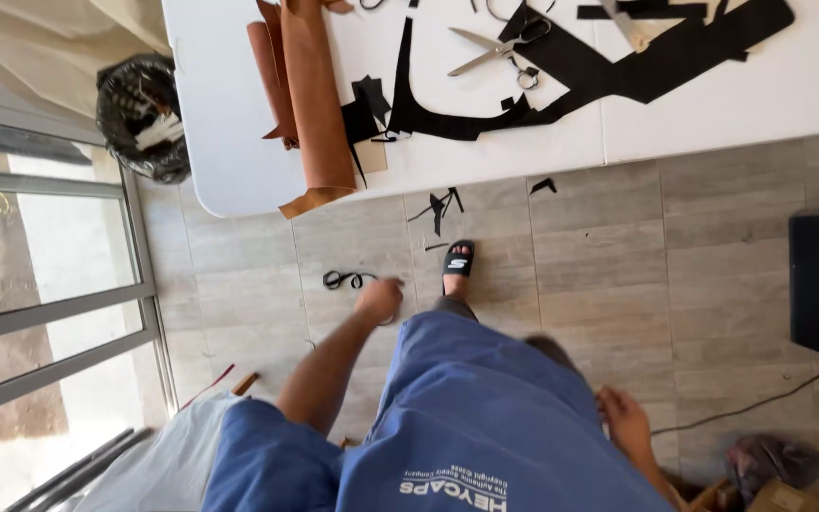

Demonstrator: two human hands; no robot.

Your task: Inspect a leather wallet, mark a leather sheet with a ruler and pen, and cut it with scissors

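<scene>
Just beyond the loosely curled left hand [377, 300], black strip [347, 280] on floor; right hand [626, 419] empty, half-open.

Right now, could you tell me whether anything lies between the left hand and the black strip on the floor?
Nothing visible does. The left hand is right beside the curled black strip, with only bare floor tiles around them; contact cannot be told.

Left hand [378, 299] reaches black strip [348, 279] on floor [599, 265].
</scene>
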